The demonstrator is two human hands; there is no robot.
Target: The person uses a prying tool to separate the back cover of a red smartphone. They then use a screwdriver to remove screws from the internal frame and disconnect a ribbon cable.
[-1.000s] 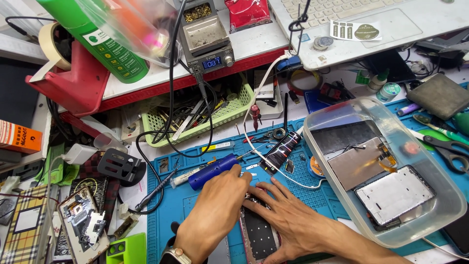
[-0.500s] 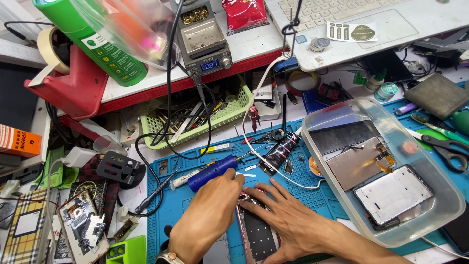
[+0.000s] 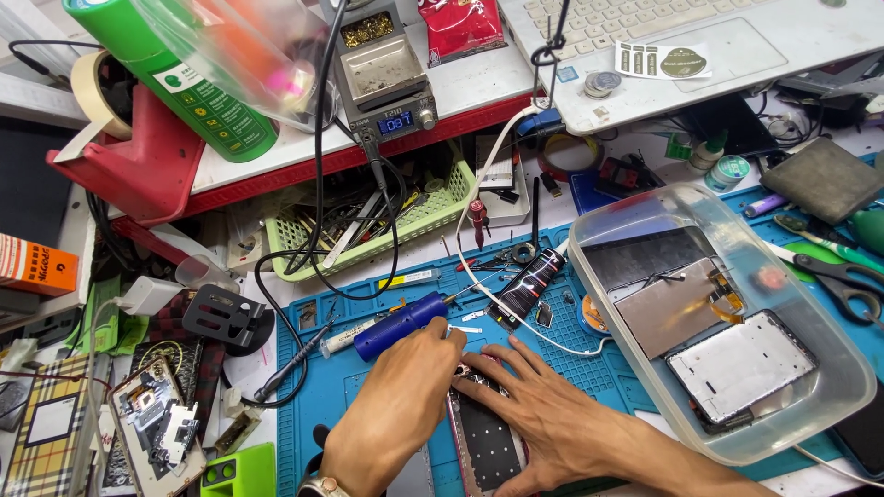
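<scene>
An opened phone (image 3: 485, 442) lies face down on the blue work mat (image 3: 589, 368), its dark inner board showing. My left hand (image 3: 396, 410) rests over the phone's upper left corner with fingers curled, pinching something small at the top edge; what it pinches is hidden. My right hand (image 3: 543, 414) lies flat on the phone's right side, fingers spread toward the top. A blue electric screwdriver (image 3: 401, 325) lies just beyond my left hand's knuckles.
A clear plastic tray (image 3: 810, 405) at the right holds phone panels and a frame. A green basket (image 3: 368, 239) of tools, a soldering station (image 3: 387, 83), a laptop (image 3: 663, 46), scissors (image 3: 838, 276) and tangled cables (image 3: 313, 276) crowd the bench.
Both hands stay on the phone. The left hand's fingers have shifted slightly toward the top edge; the camera has tilted a little.
</scene>
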